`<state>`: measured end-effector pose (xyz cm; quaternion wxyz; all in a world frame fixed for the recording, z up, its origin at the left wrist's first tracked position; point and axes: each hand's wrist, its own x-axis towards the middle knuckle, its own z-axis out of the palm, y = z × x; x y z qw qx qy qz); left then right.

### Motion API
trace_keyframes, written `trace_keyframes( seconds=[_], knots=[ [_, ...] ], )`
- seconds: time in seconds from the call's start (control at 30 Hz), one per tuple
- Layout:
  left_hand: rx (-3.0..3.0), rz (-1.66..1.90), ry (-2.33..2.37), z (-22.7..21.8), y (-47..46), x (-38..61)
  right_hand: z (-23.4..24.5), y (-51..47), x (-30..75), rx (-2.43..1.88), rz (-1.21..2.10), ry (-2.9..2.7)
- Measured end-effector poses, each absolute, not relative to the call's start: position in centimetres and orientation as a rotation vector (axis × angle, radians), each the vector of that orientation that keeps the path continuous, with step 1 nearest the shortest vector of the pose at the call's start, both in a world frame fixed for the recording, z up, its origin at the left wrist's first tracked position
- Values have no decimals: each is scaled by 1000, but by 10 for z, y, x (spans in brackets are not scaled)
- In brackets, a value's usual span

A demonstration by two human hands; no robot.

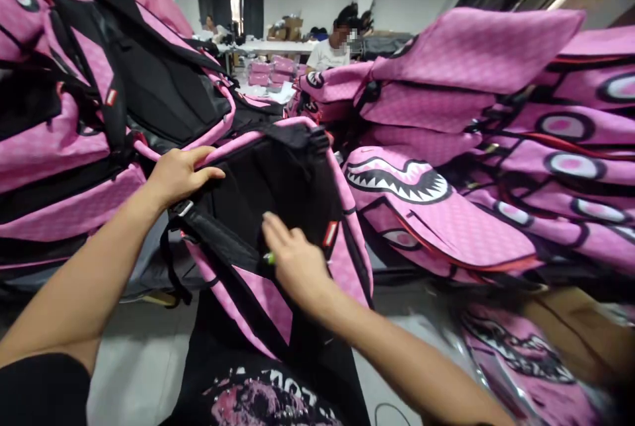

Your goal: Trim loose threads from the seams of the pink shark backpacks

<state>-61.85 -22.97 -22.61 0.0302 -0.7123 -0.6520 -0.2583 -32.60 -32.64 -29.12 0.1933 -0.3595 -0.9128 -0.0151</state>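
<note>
A pink and black backpack (278, 181) is tilted up before me, its black padded back and shoulder straps facing me. My left hand (186, 178) grips its upper left edge, thumb on the black panel and fingers over the pink piping. Across the middle of the panel lies my right hand (300, 264), fingers bent and slightly blurred. A small bright green object (268, 258) peeks out beneath its fingers; the rest is hidden by the hand. A black strap (223, 234) with a metal buckle runs just below my left hand.
Stacked pink backpacks stand left (74, 194) and right (426, 108), and one with a toothed mouth print (436, 214) lies close on the right. Another pink piece (530, 360) is at lower right. A person (330, 52) sits by a white table (268, 46) behind.
</note>
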Motion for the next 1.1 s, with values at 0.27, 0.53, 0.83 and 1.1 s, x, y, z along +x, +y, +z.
trace_keyframes(
  seconds=[0.27, 0.53, 0.83, 1.1],
  knots=[
    [-2086, -477, -2049, -309, -246, -674, -346, -302, -201, -1954, 600, -1675],
    [-2204, -437, -1914, -299, -218, -628, -432, -343, -242, -2011, 710, -1695],
    [-2526, -491, -1167, -327, -204, -498, -399, -403, -251, -1719, 999, -1494],
    [-2512, -479, -1030, -300, -226, -546, -425, -360, -264, -1447, 1577, -1194]
  ],
)
